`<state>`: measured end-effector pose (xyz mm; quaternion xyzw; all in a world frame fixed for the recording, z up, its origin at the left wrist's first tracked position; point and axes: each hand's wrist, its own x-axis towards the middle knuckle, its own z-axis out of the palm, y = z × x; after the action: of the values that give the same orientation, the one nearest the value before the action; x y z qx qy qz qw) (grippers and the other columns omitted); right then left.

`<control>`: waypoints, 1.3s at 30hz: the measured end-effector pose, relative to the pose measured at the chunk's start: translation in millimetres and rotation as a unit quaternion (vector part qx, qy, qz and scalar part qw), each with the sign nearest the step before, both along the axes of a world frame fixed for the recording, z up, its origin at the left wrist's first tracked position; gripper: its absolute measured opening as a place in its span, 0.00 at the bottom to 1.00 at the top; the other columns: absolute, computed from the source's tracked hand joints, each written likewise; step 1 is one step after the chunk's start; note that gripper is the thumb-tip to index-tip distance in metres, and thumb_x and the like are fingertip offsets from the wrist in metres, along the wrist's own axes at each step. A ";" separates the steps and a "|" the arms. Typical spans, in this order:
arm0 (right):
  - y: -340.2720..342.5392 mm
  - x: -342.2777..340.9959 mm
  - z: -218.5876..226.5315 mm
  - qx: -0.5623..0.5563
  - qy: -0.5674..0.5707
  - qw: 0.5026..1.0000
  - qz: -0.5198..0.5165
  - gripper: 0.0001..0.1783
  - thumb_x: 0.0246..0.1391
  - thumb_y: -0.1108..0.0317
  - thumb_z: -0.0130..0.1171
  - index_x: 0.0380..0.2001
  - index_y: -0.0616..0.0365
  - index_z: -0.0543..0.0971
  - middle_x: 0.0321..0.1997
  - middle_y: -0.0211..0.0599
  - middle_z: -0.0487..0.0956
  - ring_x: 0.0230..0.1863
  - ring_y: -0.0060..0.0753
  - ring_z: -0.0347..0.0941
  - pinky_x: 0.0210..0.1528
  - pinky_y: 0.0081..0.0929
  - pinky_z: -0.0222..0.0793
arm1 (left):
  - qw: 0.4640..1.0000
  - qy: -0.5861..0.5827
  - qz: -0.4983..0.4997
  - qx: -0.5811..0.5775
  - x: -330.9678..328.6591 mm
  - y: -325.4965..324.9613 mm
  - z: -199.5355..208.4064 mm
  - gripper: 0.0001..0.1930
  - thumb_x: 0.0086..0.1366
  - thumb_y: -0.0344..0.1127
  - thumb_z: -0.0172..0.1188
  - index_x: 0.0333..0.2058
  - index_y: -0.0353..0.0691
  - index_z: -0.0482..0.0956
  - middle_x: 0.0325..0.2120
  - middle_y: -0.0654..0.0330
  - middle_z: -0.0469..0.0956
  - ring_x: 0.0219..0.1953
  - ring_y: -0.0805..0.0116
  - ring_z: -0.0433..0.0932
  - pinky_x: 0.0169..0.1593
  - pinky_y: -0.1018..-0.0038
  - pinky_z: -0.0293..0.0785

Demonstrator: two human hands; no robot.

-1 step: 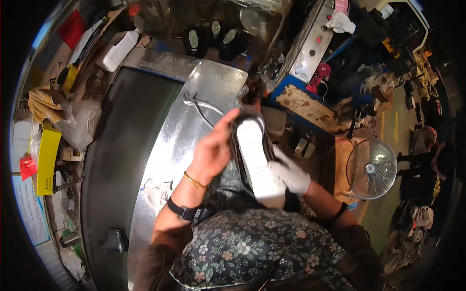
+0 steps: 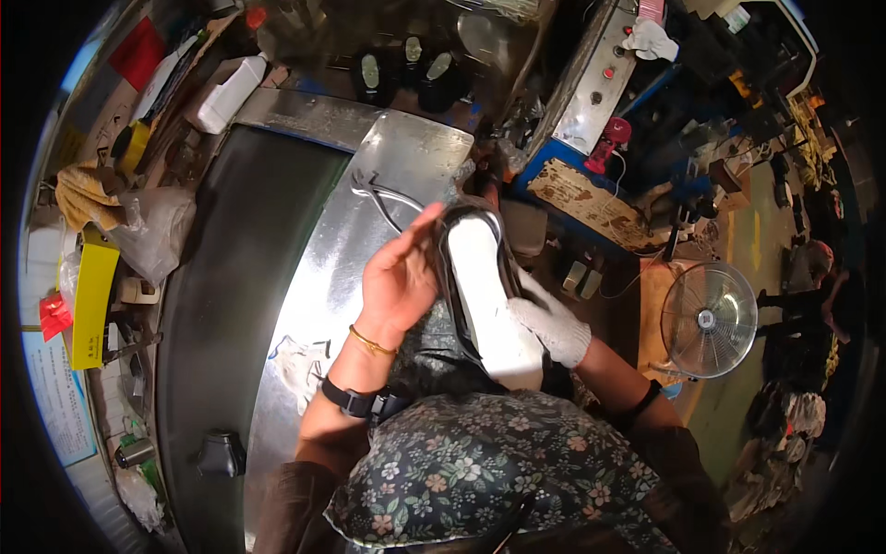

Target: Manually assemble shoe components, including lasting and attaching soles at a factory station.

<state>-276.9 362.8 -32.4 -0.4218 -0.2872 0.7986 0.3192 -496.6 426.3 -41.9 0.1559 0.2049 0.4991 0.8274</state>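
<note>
A shoe [image 2: 482, 286], its long white sole-shaped face turned up and a black upper showing round the rim, is tilted in front of my body. My right hand [image 2: 551, 323], in a white glove, grips its right side. Bare, with a gold bracelet at the wrist, my left hand [image 2: 399, 282] lies along the shoe's left edge, fingers stretched toward the upper end. Whether its fingertips touch the rim I cannot tell. A grey cable-like loop [image 2: 392, 196] lies on the metal plate [image 2: 415, 143] beyond my left hand.
A dark conveyor belt [image 2: 249, 231] runs on my left, bearing a black shoe piece [image 2: 221, 455]. Several black shoes [image 2: 438, 81] stand at the back. On the right are a wire-guarded fan [image 2: 706, 319] and a control box [image 2: 595, 92] with buttons. A yellow box [image 2: 93, 305] stands far left.
My left hand has tipped slightly and its fingers show more sharply beside the shoe's upper end. The shoe and my right hand have barely shifted.
</note>
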 end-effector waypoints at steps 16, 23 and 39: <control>-5.3 -62.2 -29.1 0.289 -0.226 0.928 -0.071 0.47 0.59 0.64 0.56 0.69 0.64 0.37 0.71 0.48 0.51 0.71 0.38 0.48 0.69 0.31 0.47 | 0.667 0.703 -0.065 0.237 -5.4 -38.5 17.0 0.30 0.73 0.47 0.43 0.64 0.29 0.52 0.55 0.45 0.69 0.61 0.59 0.66 0.62 0.68 0.60; -0.1 -54.3 -29.8 0.297 -0.183 0.934 -0.081 0.48 0.59 0.63 0.55 0.69 0.62 0.35 0.71 0.48 0.49 0.70 0.40 0.47 0.70 0.34 0.46 | 0.928 0.337 0.157 0.029 4.0 -20.9 -28.9 0.22 0.75 0.45 0.41 0.55 0.35 0.71 0.46 0.60 0.77 0.49 0.71 0.73 0.57 0.75 0.66; 68.8 -15.2 -3.8 0.236 0.034 0.967 -0.086 0.16 0.66 0.68 0.44 0.54 0.59 0.72 0.59 0.33 0.70 0.62 0.28 0.62 0.65 0.25 0.55 | 0.927 0.305 -0.092 0.199 28.7 18.6 13.7 0.23 0.69 0.42 0.55 0.56 0.34 0.67 0.53 0.57 0.69 0.55 0.67 0.67 0.59 0.74 0.62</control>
<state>-292.0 431.6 -36.1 -0.3307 -0.4190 0.6917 0.4865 -467.9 445.0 -28.2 0.4806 0.3287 0.3795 0.7190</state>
